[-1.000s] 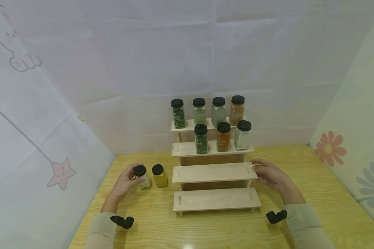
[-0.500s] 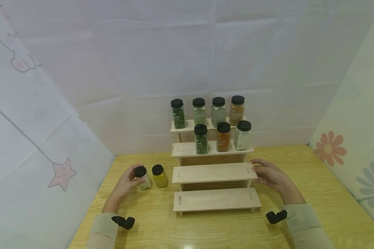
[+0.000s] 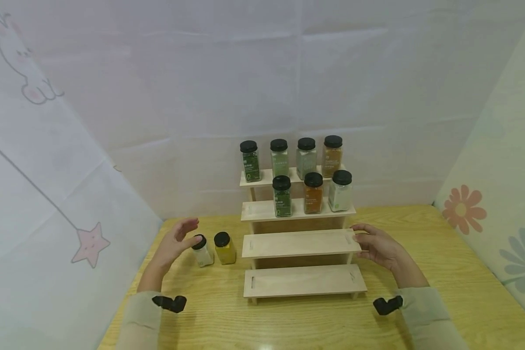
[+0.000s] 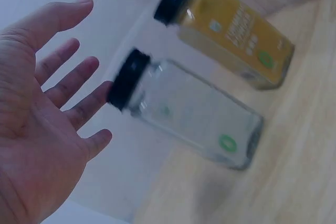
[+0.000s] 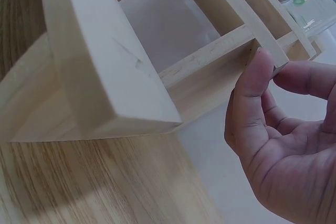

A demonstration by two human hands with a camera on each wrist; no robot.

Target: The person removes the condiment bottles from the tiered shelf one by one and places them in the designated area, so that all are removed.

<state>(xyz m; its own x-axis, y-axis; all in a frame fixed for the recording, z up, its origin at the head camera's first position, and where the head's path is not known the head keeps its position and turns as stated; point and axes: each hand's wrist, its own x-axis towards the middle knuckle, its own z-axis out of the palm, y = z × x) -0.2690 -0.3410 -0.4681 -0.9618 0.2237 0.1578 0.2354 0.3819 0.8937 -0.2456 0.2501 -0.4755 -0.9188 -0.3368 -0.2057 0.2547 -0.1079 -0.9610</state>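
My left hand point(image 3: 171, 249) is spread beside a square glass spice jar point(image 3: 203, 254) with pale contents and a black lid. In the left wrist view its fingers point(image 4: 73, 85) are parted, near the lid of that pale jar point(image 4: 197, 114), and hold nothing. Just right of it stands a yellow spice jar point(image 3: 225, 250), upright on the table. My right hand point(image 3: 378, 247) pinches the right end of a stepped wooden rack's third shelf point(image 3: 302, 242). In the right wrist view the thumb and a finger of that hand point(image 5: 289, 135) grip the board's corner.
Four-tier rack aside, its top shelf point(image 3: 266, 176) bears several spice jars. On the second shelf point(image 3: 258, 209) stand a green jar point(image 3: 283, 199), an orange jar point(image 3: 313, 197) and a pale jar point(image 3: 341, 194). A wooden table point(image 3: 306, 325) lies beneath; printed cloth point(image 3: 210, 97) hangs behind.
My left hand has let go of the pale jar and drawn slightly left and up from it. The jar stays on the table. My right hand has kept its hold on the shelf.
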